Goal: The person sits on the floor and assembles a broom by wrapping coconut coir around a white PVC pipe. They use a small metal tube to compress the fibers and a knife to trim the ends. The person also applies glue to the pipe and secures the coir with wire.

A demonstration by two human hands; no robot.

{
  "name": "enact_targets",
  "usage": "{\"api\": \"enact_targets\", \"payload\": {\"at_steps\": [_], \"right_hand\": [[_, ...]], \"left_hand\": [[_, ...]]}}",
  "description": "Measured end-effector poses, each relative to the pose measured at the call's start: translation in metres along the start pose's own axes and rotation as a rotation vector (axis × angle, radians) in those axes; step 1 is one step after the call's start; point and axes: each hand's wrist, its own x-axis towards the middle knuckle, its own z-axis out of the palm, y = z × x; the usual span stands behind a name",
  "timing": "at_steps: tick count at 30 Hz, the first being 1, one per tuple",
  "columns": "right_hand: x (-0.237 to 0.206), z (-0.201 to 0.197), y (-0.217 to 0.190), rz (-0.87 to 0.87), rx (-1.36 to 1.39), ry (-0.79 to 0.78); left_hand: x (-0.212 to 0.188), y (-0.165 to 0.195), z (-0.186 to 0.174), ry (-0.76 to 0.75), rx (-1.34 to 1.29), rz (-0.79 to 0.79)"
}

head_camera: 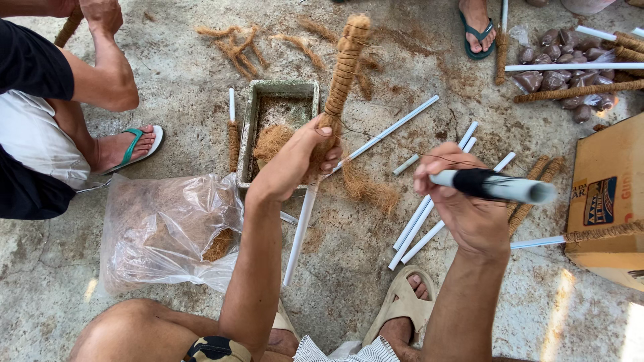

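My left hand [303, 155] grips a white pipe partly wrapped in brown coconut fibre, the coir-wrapped pole [343, 64], which points up and away; its bare white lower end [297, 234] slants toward my knee. My right hand [463, 201] holds a white spool with a black wound band [493, 186] level to the right. A thin dark thread runs from the spool toward the pole. Loose fibre [365, 188] hangs below my left hand.
A metal tray [249, 127] holding fibre lies on the concrete floor, beside a clear plastic bag [161, 228]. Several bare white pipes [419, 224] lie ahead. A cardboard box [607, 194] stands right, finished poles and brown lumps behind it. Another person sits at left [100, 74].
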Motion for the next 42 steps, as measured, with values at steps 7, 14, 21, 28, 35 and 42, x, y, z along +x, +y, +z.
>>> {"api": "enact_targets", "payload": {"at_steps": [7, 14, 21, 28, 35, 42], "right_hand": [[-0.005, -0.013, -0.022, -0.179, 0.142, 0.064], [-0.009, -0.015, -0.057, -0.327, -0.002, 0.225], [-0.019, -0.032, -0.070, -0.284, 0.353, 0.251], [-0.013, -0.009, -0.077, -0.175, -0.732, 0.365], [0.052, 0.037, -0.066, -0.068, -1.482, 0.298], [0.039, 0.062, -0.074, 0.100, -1.012, 0.123]], "left_hand": [[0.000, -0.004, -0.038, 0.086, -0.192, 0.037], [-0.009, -0.002, -0.059, 0.295, -0.283, -0.039], [-0.011, -0.009, -0.066, 0.167, -0.208, -0.012], [-0.008, -0.014, -0.072, 0.176, -0.240, 0.225], [-0.017, 0.002, -0.067, 0.356, -0.079, 0.411], [0.007, -0.002, -0.054, 0.916, 0.617, 0.089]]}}
